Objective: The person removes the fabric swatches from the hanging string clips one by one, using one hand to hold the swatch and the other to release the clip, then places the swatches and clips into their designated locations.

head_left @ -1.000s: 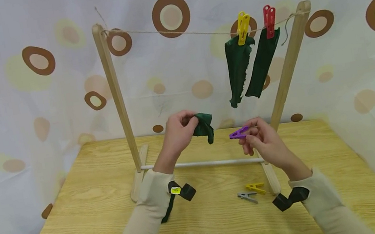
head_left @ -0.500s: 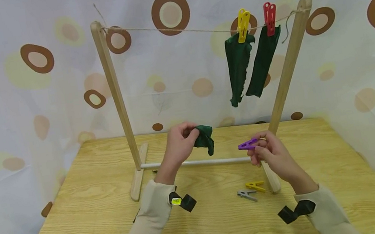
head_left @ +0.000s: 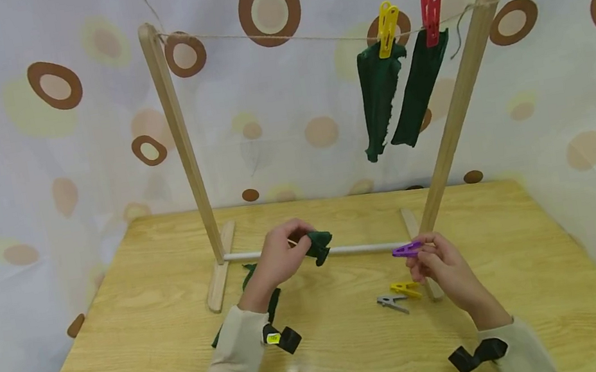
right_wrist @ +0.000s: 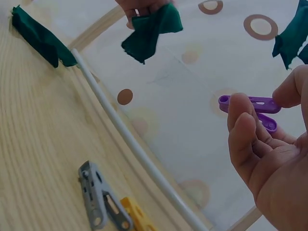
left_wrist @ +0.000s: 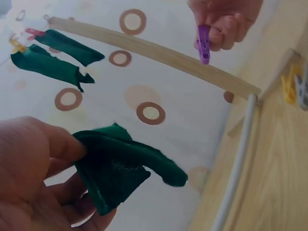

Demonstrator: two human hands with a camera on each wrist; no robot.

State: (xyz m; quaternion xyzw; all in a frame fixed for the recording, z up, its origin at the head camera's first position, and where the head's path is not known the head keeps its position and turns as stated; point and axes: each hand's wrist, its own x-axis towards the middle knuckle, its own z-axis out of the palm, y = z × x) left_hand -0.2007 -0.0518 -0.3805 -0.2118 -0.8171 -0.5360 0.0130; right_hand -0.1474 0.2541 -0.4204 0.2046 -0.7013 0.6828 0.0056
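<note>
Left hand (head_left: 280,256) and right hand (head_left: 446,265) now farther below twine line (head_left: 309,37); left pinches green cloth (head_left: 319,243) thumb-to-finger, right pinches purple clothespin (head_left: 406,251) likewise; cloth well under line, unpegged, pegging seemingly undone.

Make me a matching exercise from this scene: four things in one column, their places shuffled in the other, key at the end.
Things:
1. Purple clothespin
2. Gray clothespin
3. Red clothespin
4. White rod

Places:
A. clipped on the line
B. low down, between the two wooden posts
C. held in the right hand
D. lying on the table

Pairs: 1-C, 2-D, 3-A, 4-B
</note>
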